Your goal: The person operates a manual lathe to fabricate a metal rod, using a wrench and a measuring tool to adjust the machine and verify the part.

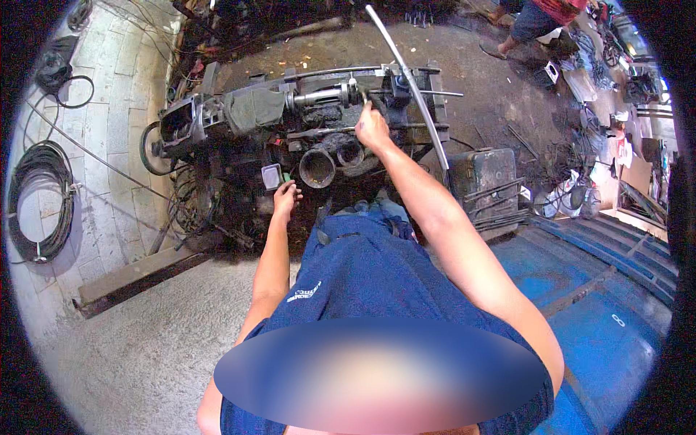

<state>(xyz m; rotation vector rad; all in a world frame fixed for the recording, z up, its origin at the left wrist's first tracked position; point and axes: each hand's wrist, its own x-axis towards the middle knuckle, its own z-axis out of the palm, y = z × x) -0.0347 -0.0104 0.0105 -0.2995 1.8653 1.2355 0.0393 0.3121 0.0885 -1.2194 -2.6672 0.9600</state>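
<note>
- Oil-darkened ground and pale paving slabs are filling the upper half of the frame, with rough concrete spreading across the lower left and a blue painted metal panel lying at the lower right.
- Sitting at upper centre is a greasy, stripped-down gearbox assembly, black with grime, its steel shaft and two open round housings showing.
- Reaching up to the top of that assembly, the right hand is closing around a small part or tool beside the shaft; what exactly it is gripping is too small to tell.
- Lower and to the left, the left hand is resting with fingers loosely spread on the dark edge of the assembly, seemingly steadying the body while the other arm is stretching forward; it is grasping nothing.
- Crossing just right of the right hand, a long curved metal bar is running from the top centre down toward a dark metal box.
- Hanging off the assembly's left end, a round flange is facing the paving.
- Coiled black cable is lying at the far left.
- Another person's legs are showing at the upper right, near scattered scrap and parts.
</note>
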